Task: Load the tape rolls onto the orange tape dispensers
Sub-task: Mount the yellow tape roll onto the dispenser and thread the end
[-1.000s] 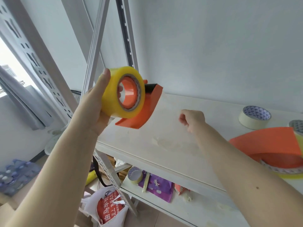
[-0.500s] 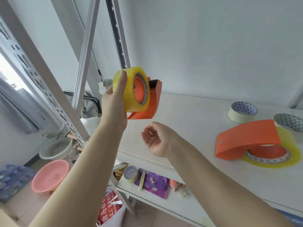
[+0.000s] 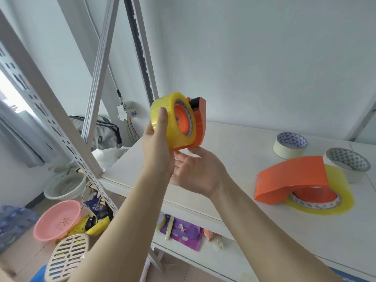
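Observation:
My left hand point(image 3: 157, 151) holds a yellow tape roll point(image 3: 169, 123) seated on an orange tape dispenser point(image 3: 200, 123), up in the air above the shelf's left end. My right hand point(image 3: 195, 171) is just below it, palm up, fingertips touching the dispenser's lower edge. A second orange dispenser point(image 3: 291, 178) lies on the white shelf point(image 3: 234, 143) at the right, with a yellow tape roll point(image 3: 343, 202) on its hub.
Two masking tape rolls stand at the back right: a cream one point(image 3: 290, 145) and a grey-patterned one point(image 3: 349, 163). Slotted metal uprights point(image 3: 50, 123) rise at the left. A lower shelf point(image 3: 203, 259) carries small items. A pink basin point(image 3: 58, 219) and slatted tray point(image 3: 67, 257) are on the floor.
My right hand rose from mid-air over the shelf and now touches the bottom of the held dispenser. My left hand turned the roll and dispenser slightly; the view shifted left.

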